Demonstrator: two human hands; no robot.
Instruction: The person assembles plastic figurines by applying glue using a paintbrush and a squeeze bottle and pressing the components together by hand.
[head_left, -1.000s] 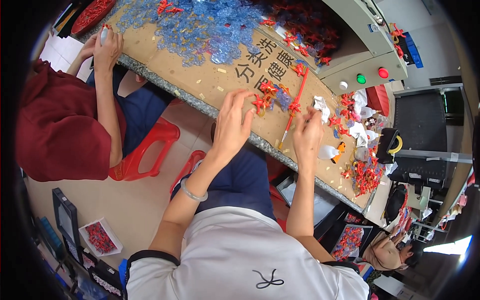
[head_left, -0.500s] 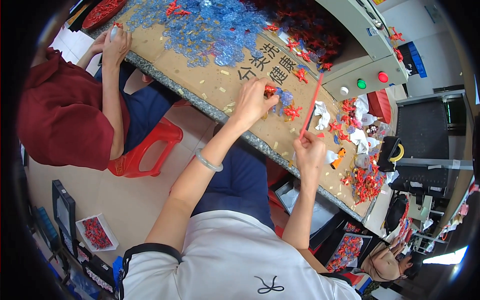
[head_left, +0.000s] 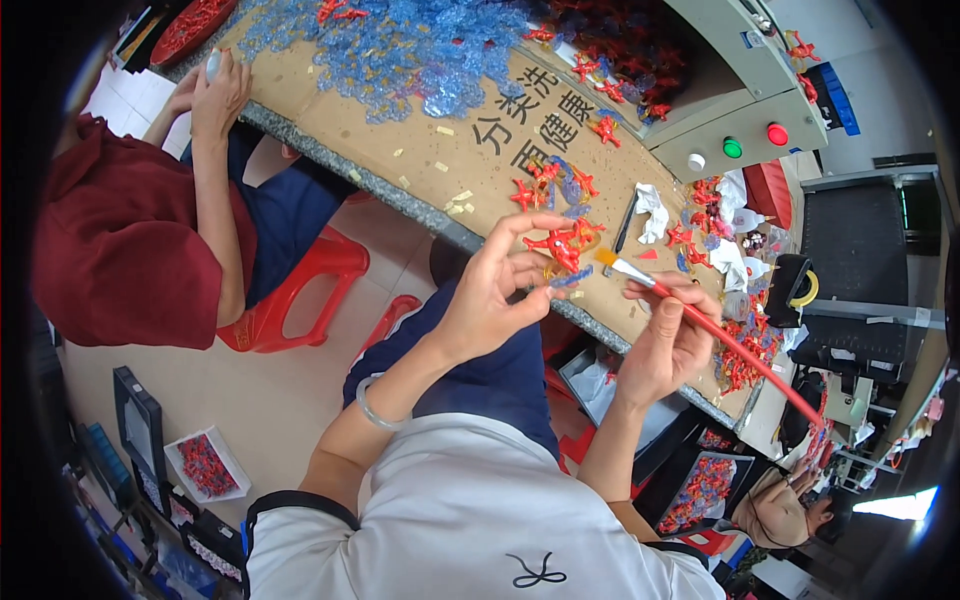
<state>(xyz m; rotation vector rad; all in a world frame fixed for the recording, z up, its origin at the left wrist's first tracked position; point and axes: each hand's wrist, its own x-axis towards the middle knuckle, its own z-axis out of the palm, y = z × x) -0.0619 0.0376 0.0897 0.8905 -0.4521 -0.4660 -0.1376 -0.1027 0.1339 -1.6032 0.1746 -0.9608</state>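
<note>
My left hand [head_left: 482, 305] is closed on a small glossy red figurine [head_left: 562, 248] with a clear blue part, held at the fingertips just above the table edge. In my right hand [head_left: 662, 345] is a red-handled paintbrush [head_left: 742, 350]. Its yellow bristles point left toward the figurine, with a small gap between them. Beyond my left hand, several red figurines [head_left: 545, 172] with blue and yellow parts lie on the cardboard-covered tabletop [head_left: 440, 180]. A dark slim tool [head_left: 626, 222] rests beside a crumpled white tissue [head_left: 652, 212].
A heap of clear blue pieces [head_left: 400, 50] spreads over the far left. A grey machine cabinet [head_left: 720, 125] with coloured buttons stands at the far right. More red figurines [head_left: 745, 360] are piled at right. At left a co-worker in a maroon shirt [head_left: 130, 240] sits by a red stool [head_left: 300, 290].
My left hand has come nearer with a red figurine, lifting it off the table. The paintbrush has swung round in my right hand, so its bristles now face the figurine.
</note>
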